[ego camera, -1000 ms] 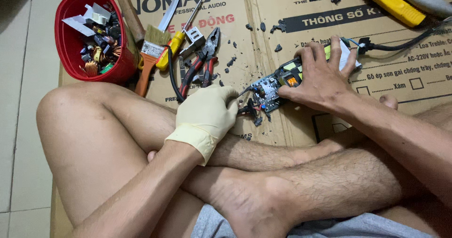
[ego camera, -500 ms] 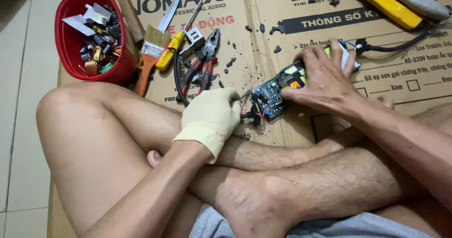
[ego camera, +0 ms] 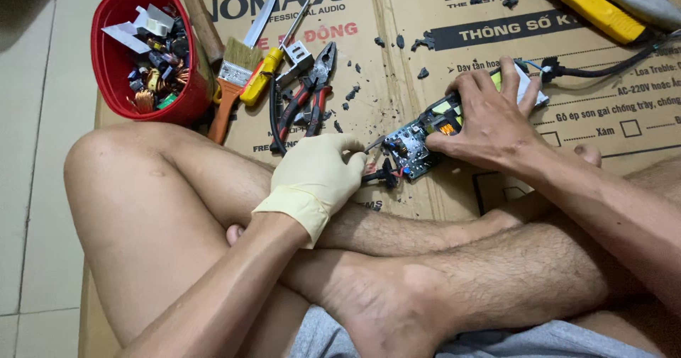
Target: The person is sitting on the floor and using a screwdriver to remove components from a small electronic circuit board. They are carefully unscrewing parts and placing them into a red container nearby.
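red bowl (ego camera: 113, 67) w/ scrap parts, paintbrush (ego camera: 230, 81), pliers (ego camera: 308, 92), cardboard (ego camera: 397, 74)

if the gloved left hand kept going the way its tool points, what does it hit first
Most likely the circuit board: the left hand aims rightward at its near edge, which the right hand presses down.
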